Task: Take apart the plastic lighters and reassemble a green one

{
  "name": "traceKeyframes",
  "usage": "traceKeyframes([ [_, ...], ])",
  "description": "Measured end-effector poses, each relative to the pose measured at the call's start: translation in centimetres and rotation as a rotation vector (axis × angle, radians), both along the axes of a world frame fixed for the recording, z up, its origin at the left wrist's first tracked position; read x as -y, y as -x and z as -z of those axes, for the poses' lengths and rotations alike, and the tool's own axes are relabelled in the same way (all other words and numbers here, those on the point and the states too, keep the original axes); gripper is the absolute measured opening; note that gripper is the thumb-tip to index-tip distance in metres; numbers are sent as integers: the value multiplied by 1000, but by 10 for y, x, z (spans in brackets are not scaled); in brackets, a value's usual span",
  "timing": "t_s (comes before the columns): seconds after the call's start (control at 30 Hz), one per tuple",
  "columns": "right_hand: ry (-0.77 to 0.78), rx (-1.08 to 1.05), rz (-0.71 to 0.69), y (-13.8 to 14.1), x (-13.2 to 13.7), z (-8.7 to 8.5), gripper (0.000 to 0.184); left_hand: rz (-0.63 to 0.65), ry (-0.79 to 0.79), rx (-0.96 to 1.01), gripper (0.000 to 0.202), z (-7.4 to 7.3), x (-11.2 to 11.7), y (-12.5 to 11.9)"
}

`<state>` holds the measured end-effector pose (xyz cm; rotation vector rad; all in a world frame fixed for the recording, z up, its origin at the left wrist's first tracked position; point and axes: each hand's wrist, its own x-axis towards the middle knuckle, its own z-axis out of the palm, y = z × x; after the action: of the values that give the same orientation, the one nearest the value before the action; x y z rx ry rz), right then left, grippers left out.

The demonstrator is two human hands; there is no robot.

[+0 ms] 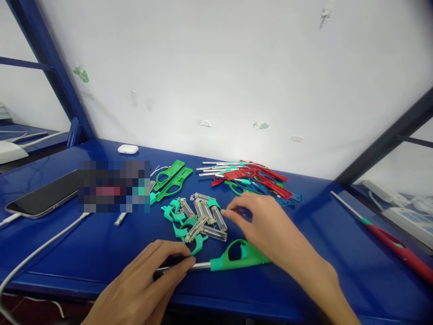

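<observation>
My left hand (pixel 149 275) is closed around the metal tube of a green stick lighter (pixel 246 259) lying near the table's front edge. My right hand (pixel 260 216) reaches over the lighter's handle, thumb and index finger curved together in a pinch. Those fingertips are at the right side of a clear lighter fuel tank (pixel 219 220); whether they grip anything, I cannot make out. Several more clear tanks (pixel 196 229) lie heaped in front of me, mixed with teal plastic triggers (pixel 172 210).
Green handle shells (pixel 174 180) lie behind the heap. Red and blue shells with metal tubes (pixel 257 174) are piled by the wall. A red stick lighter (pixel 395 243) lies right. A phone (pixel 47 194), white cable (pixel 43 246) and white earbud case (pixel 128 149) are left, near a pixelated patch.
</observation>
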<state>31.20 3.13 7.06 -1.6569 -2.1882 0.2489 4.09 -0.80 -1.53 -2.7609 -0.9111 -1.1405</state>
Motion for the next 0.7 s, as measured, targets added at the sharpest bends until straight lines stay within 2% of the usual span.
traceKeyframes([
  [0.13,55,-45,33,-29,32,11,11,-37,-20,-11,42,2,3,-1],
  [0.23,163,-72,56,-51,53,29,23,-61,12,2,44,11,6,0],
  [0.33,191,-141,74,-63,66,46,33,-59,21,16,45,19,6,3],
  [0.43,192,-187,89,-64,69,53,30,-36,13,-7,44,20,4,7],
  [0.53,197,-203,135,-62,69,54,29,-43,-14,-54,42,15,2,7],
  [0.7,190,-192,94,-56,76,55,27,-94,-251,-136,32,5,10,-15],
])
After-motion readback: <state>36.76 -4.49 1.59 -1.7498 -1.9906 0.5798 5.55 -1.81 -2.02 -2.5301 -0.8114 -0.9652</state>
